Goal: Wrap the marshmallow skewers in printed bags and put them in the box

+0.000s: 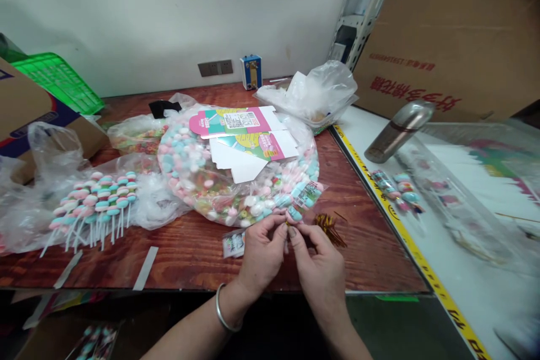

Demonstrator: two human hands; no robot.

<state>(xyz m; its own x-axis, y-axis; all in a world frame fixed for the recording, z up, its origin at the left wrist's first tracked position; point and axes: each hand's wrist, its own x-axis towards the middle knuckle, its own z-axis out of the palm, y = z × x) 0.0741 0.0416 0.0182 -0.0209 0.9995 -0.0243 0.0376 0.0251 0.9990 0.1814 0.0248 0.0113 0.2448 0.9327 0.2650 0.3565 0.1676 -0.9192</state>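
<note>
My left hand (264,253) and my right hand (320,267) meet near the table's front edge, thumbs and forefingers pinched together. Between them is the gathered neck of a clear printed bag (307,194) with pink and blue marshmallows inside, its filled end pointing away from me. A bit of gold twist tie (288,224) shows at the fingertips, and the stick below is mostly hidden. Right of my fingers lies a pile of gold twist ties (329,229). To their left are flat printed bags (234,243). A large round tray of loose marshmallows (177,160) sits just beyond.
Unwrapped marshmallow lollipops (99,197) lie on plastic at left. Flattened printed boxes (248,138) rest on the tray. On the white surface at right are a steel flask (399,132), wrapped marshmallow lollipops (407,191) and a clear bin (459,219). Yellow tape (396,214) edges it.
</note>
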